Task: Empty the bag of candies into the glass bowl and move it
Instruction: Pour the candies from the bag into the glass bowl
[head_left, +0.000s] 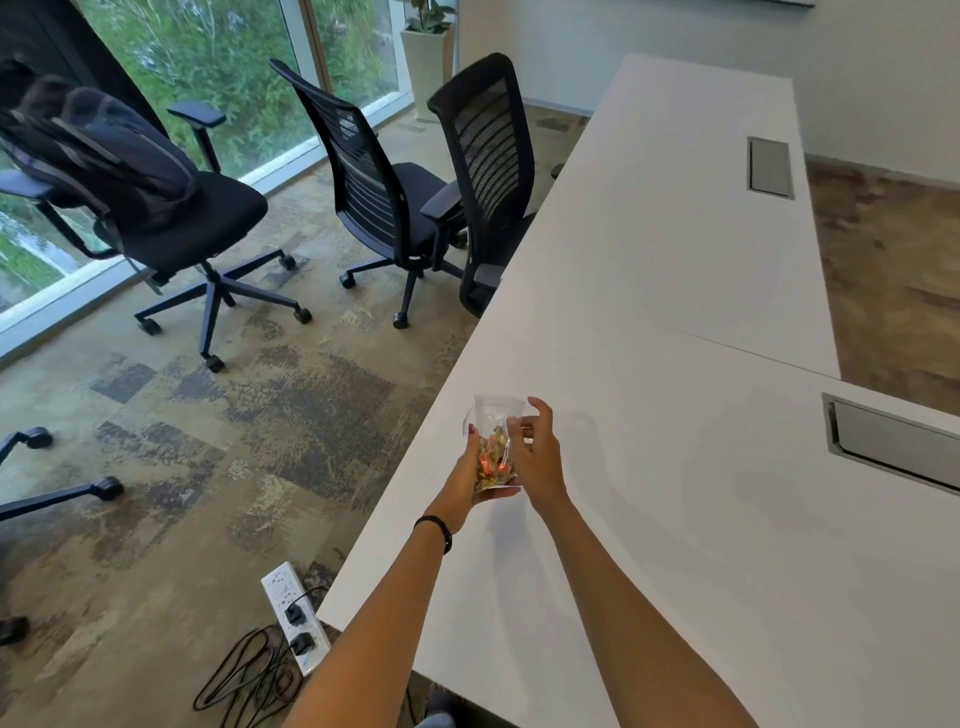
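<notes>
A small clear plastic bag of candies (492, 447), gold and orange wrapped, is held upright above the near left part of the white table (675, 322). My left hand (465, 480) cups the bag from below and from its left side. My right hand (535, 452) grips the bag's right side, with the fingers pinching near its open top. Both hands touch the bag. No glass bowl shows anywhere in this view.
Two grey cable hatches (770, 166) (893, 447) are set into the table's right side. Three black office chairs (384, 202) stand to the left, one pushed against the table edge. A white power strip (293, 616) with black cables lies on the floor near the table corner.
</notes>
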